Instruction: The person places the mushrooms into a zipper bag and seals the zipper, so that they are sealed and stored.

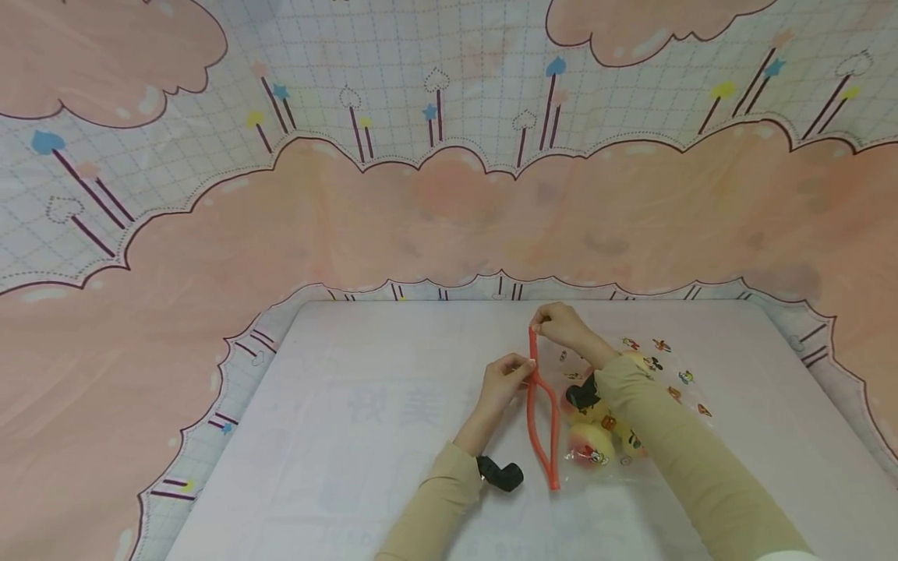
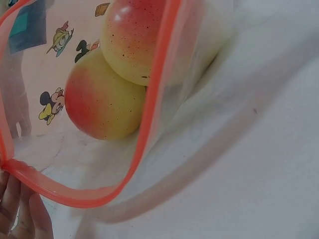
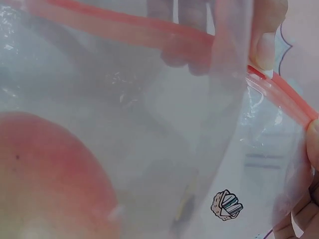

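Head view: left hand pinches the red zip strip of the clear printed bag mid-length; right hand pinches its far end. Bag lies on the white table.

Left wrist: fingertips under the strip; two peaches inside.

Right wrist: fingertips clamp the strip.

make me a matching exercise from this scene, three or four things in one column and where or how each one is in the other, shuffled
Things:
1. left hand
2. right hand
3. peaches
4. zip strip

States:
a. pinches the far end of the strip
b. red-orange, partly open in a loop
c. lie inside the clear printed bag
d. pinches the strip partway along

Pairs: 1-d, 2-a, 3-c, 4-b
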The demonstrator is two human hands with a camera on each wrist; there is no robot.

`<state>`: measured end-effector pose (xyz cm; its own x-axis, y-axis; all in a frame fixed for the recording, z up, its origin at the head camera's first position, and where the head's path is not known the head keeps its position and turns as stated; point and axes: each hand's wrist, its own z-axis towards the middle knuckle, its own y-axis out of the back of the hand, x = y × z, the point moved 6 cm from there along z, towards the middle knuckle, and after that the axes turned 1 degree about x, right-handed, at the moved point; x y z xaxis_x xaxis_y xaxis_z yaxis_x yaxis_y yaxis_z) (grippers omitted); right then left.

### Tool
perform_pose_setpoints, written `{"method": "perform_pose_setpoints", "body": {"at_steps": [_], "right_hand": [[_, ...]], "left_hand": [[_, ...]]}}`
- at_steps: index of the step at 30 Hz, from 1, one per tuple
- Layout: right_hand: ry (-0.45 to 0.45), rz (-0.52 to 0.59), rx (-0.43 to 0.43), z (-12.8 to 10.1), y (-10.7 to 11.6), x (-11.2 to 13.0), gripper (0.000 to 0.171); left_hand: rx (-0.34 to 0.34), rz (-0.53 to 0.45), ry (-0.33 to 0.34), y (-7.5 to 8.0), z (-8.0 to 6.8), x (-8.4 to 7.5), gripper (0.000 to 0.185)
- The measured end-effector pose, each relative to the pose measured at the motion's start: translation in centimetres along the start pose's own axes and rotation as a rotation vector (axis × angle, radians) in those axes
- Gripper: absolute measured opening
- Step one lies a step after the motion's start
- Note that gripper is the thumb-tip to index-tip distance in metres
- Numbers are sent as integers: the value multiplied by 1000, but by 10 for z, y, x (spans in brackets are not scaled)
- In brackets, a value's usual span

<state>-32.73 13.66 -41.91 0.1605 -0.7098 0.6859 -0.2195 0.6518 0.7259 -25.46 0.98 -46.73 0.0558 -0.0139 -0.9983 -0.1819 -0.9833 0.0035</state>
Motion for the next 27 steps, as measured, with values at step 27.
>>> {"method": "perform_pose_setpoints", "body": {"at_steps": [27], "right_hand": [[-28, 4, 7, -1, 0, 1, 17]], "left_hand": [[-8, -4, 23, -1, 16, 34, 25]]}}
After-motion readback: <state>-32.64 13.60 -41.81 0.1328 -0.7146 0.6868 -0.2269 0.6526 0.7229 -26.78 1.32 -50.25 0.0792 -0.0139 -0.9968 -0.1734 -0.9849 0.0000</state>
